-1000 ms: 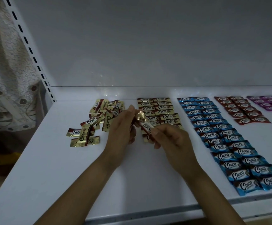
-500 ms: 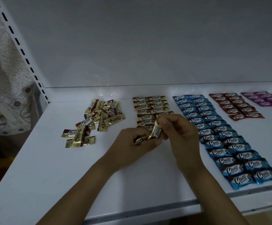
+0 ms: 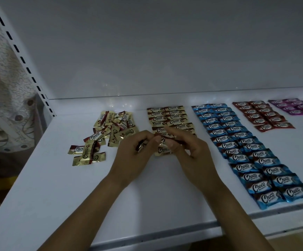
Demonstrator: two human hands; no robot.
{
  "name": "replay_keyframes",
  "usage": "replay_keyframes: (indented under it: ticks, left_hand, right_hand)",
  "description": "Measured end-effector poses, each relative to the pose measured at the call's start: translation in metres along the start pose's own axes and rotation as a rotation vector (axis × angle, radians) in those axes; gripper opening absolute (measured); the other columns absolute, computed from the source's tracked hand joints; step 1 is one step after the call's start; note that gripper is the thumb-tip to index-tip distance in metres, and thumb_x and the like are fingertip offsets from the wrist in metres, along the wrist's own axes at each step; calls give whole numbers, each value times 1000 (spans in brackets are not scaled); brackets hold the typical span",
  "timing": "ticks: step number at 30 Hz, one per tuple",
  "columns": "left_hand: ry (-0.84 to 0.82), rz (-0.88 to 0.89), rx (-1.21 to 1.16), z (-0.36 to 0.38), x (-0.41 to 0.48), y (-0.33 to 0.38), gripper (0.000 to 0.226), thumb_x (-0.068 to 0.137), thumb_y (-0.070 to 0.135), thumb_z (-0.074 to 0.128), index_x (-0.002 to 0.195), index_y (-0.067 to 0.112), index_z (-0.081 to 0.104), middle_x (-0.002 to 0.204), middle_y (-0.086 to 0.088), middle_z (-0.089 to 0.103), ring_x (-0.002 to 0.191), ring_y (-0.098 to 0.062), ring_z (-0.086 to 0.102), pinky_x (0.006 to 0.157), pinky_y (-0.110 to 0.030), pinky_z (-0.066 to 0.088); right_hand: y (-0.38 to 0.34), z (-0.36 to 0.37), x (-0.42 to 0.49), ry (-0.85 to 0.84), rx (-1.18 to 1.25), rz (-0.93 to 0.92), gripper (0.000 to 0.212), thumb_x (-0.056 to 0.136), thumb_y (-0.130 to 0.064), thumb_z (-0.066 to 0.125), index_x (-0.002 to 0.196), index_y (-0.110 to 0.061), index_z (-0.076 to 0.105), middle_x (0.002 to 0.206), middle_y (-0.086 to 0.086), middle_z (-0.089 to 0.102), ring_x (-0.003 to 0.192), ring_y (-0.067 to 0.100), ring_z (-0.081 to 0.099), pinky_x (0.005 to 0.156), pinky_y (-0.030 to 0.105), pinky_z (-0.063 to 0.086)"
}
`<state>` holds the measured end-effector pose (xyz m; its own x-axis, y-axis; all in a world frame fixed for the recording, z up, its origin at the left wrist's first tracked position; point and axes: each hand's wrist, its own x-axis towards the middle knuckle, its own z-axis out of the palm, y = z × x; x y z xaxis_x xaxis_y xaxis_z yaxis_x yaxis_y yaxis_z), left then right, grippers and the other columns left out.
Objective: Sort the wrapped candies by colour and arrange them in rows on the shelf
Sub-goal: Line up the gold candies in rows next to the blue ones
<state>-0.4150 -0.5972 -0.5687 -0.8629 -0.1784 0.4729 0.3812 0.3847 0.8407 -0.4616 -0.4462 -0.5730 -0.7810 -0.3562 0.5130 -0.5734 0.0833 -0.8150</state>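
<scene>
While the left hand [image 3: 133,156] grips a gold foil-wrapped candy [image 3: 142,144], the right hand [image 3: 190,154] pinches a second gold candy [image 3: 166,139] over the near end of the gold candy rows [image 3: 170,116] on the white metal shelf [image 3: 56,178].

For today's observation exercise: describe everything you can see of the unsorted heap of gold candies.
The unsorted heap is a jumble of shiny gold-and-brown wrappers printed Choco, overlapping at all angles. It lies on the white shelf, left of the neat gold rows. Three strays overlap one another, apart from it, nearer the front edge.
</scene>
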Motion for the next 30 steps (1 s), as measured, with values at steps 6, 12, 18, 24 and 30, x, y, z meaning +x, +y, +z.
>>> replay_keyframes:
  ticks: [6,12,18,24,30]
  left_hand:
    - [67,-27,0,3,-1,-5,25,89,31,60,66,26,64,61,12,62,59,-5,56,59,-12,38]
    - [40,76,155,2,-3,-4,24,89,42,53,75,30,68,66,11,64,62,-5,57,57,-15,39]
    - [-104,280,853,4,-10,-13,34,89,46,44,87,32,75,66,10,59,48,-10,57,42,-14,24]
    - [-122,330,856,5,-10,-13,34,90,42,43,86,30,75,64,9,56,43,-13,54,40,-18,30]
    - [-137,329,843,4,-10,-13,32,90,41,44,91,30,75,66,9,57,44,-14,55,40,-18,33]
  right_hand:
    - [9,-6,-2,119,-475,-242,34,79,-35,70,109,-20,66,104,-3,64,98,13,58,85,26,40]
    - [15,-7,-2,95,-759,-303,25,87,-31,60,108,-19,67,105,-2,66,99,17,56,88,31,33]
    - [25,-20,-4,228,-923,-57,27,77,-11,55,98,-16,70,108,8,63,103,32,57,83,42,42]
    - [31,-19,-4,231,-1001,-13,28,74,1,61,93,-13,76,105,16,67,100,39,61,78,47,48]
    - [26,-18,-7,205,-993,70,44,68,11,65,101,-17,75,115,17,65,109,39,58,86,51,43]
